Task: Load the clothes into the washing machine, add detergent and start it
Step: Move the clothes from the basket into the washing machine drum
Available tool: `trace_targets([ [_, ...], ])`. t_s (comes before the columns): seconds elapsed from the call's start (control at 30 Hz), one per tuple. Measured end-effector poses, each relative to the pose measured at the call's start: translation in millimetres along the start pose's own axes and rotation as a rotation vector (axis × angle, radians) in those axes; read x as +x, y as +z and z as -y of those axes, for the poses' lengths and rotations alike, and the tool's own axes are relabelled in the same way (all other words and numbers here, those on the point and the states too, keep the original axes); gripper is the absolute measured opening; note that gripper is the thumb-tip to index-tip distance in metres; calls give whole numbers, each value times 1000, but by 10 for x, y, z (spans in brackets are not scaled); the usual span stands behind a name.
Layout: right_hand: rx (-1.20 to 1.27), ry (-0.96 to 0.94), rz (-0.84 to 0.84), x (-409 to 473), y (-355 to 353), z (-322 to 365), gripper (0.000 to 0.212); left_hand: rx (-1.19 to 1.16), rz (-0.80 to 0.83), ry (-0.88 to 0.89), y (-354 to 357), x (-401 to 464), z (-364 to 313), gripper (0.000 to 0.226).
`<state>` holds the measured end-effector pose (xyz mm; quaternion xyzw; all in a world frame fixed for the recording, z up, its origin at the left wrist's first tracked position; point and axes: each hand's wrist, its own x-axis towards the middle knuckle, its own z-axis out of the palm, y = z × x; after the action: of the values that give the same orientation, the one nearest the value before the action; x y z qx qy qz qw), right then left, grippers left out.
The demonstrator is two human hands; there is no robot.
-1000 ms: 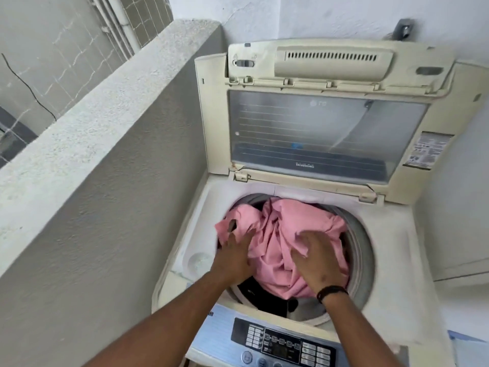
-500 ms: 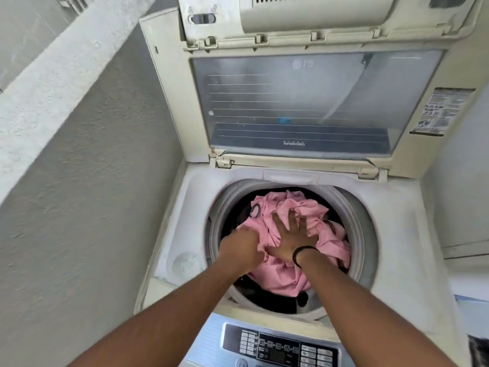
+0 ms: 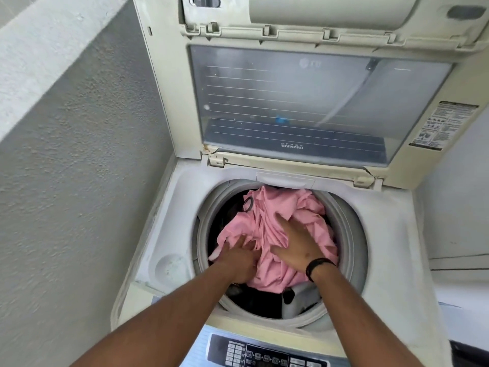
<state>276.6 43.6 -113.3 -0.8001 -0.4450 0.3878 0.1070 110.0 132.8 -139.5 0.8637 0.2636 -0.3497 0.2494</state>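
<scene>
A top-loading washing machine [image 3: 391,234] stands with its lid [image 3: 304,102] raised upright. Inside the round drum opening, a crumpled pink garment [image 3: 304,207] lies on top of dark clothes [image 3: 259,300]. My right hand [image 3: 299,242], with a black band on the wrist, presses flat on the pink cloth with straight, spread fingers. My left hand [image 3: 238,258] is at the cloth's left front edge, its fingers tucked into the pink folds and partly hidden. No detergent is in view.
The control panel [image 3: 264,353] with buttons and a display runs along the machine's front edge. A rough grey wall [image 3: 79,181] stands close on the left. A round recess [image 3: 170,266] sits in the top deck at front left.
Both hands have pushed the pink garment deeper into the drum. The view has moved closer and tilted down. My right hand has flattened and shifted slightly right.
</scene>
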Motion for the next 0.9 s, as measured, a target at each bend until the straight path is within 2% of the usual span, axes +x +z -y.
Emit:
trace_targets([
  [0.07,-89,27,182,50,215,-12,87,-73,-28,-8,-87,-65,-11,36],
  [0.1,-168,47,223,60,319,-18,88,-121,-112,-24,-131,-89,-13,30],
  [0.17,-247,75,246,60,440,-5,91,-176,-408,-60,-223,-122,-14,29],
  [0.23,-245,78,225,54,405,53,87,-169,-662,-8,-259,-130,-8,38],
  [0.27,-241,67,180,42,334,100,79,-147,-667,27,-254,-116,8,48],
  [0.33,-247,33,7,8,198,185,59,-90,-437,44,-201,-93,44,77],
  [0.4,-254,-6,-188,-18,150,221,54,-89,-199,4,-123,-31,110,97],
  [0.43,-249,-18,-228,-16,158,207,56,-116,-146,-13,-104,6,145,99],
  [0.47,-222,-17,-202,-11,179,184,59,-146,-128,-17,-87,43,174,97],
  [0.53,-177,23,-4,-1,252,126,70,-165,-130,-27,-136,61,164,86],
  [0.6,-224,66,139,7,315,82,79,-201,-200,-56,-265,60,118,57],
  [0.63,-186,72,150,24,315,99,74,-256,-274,-77,-365,53,73,39],
  [0.67,-83,76,113,35,276,161,62,-339,-374,-87,-465,53,24,27],
  [0.7,77,90,43,51,206,233,51,-452,-471,-89,-573,43,-26,28],
  [0.8,565,161,-307,96,-83,408,41,-944,-680,-41,-944,1,-224,40],
  [0.87,896,181,-556,110,-252,468,44,-1359,-667,-24,-1130,-9,-316,34],
  [0.9,1052,191,-658,139,-338,469,55,-1515,-631,-25,-1216,16,-330,34],
])
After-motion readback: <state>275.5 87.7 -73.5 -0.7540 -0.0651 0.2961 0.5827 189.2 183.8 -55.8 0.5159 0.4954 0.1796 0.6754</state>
